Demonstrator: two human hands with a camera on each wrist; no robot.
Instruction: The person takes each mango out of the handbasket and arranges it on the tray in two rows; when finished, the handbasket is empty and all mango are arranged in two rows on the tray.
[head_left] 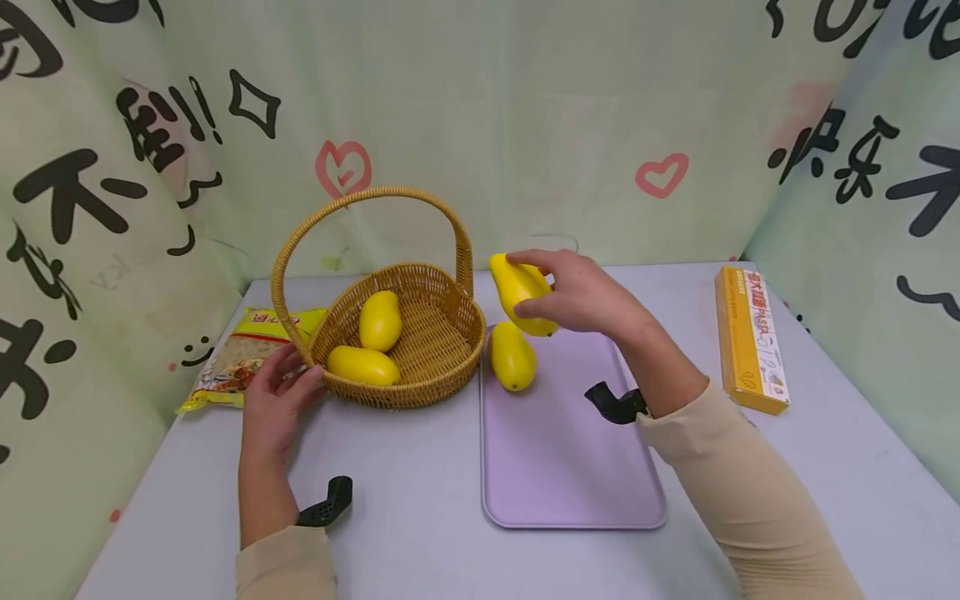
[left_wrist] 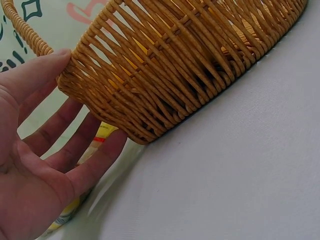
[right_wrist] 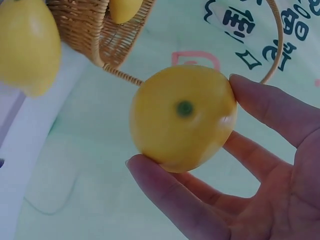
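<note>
My right hand [head_left: 581,287] pinches a yellow pear-shaped fruit [head_left: 519,292] between thumb and fingers above the far end of a lilac tray [head_left: 570,467]. In the right wrist view that fruit [right_wrist: 182,120] shows its rounded end with a dark green dot. A similar fruit [head_left: 513,357] lies on the tray just below. My left hand [head_left: 281,408] holds the left side of a wicker basket [head_left: 427,392], thumb at the rim and fingers along the outer wall [left_wrist: 165,75]. Inside the basket lie two more fruits, one upright-looking [head_left: 380,321] and one lying sideways [head_left: 363,366].
A yellow food packet [head_left: 247,346] lies behind my left hand, beside the basket. At the right of the white table [head_left: 405,500] stands an orange pasta box [head_left: 752,340]. The basket's tall handle [head_left: 375,193] arches over it. A printed curtain [head_left: 510,125] surrounds the table's back and sides.
</note>
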